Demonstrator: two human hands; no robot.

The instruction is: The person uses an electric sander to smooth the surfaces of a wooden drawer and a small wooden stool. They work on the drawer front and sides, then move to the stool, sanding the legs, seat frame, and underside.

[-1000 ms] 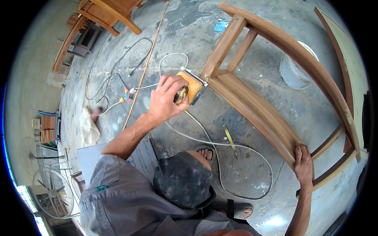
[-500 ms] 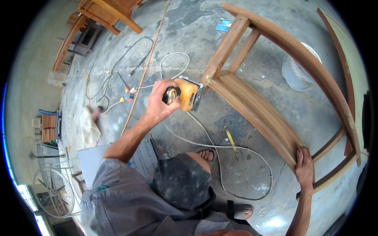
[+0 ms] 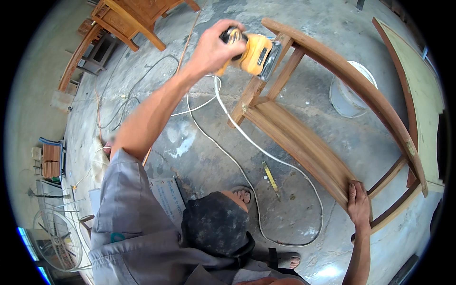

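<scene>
A yellow-and-black electric sander is in my left hand, whose fingers wrap round its black top. Its pad edge faces the left end of a curved wooden furniture frame; I cannot tell whether it touches the wood. The frame has two long curved rails joined by short crosspieces and stands tilted on the floor. My right hand grips the near rail at its right end, fingers over the top. A white power cord runs from the sander and loops across the floor.
A white bucket stands behind the frame. At right leans a pale panel with a wooden edge. A yellow strip-like tool lies near my feet. Finished wooden furniture is at far left, a large fan at near left, cardboard beside my knee.
My left hand has carried the sander up and to the right, from the near rail's left corner toward the frame's far left end. The cord has shifted with it. My right hand keeps its hold.
</scene>
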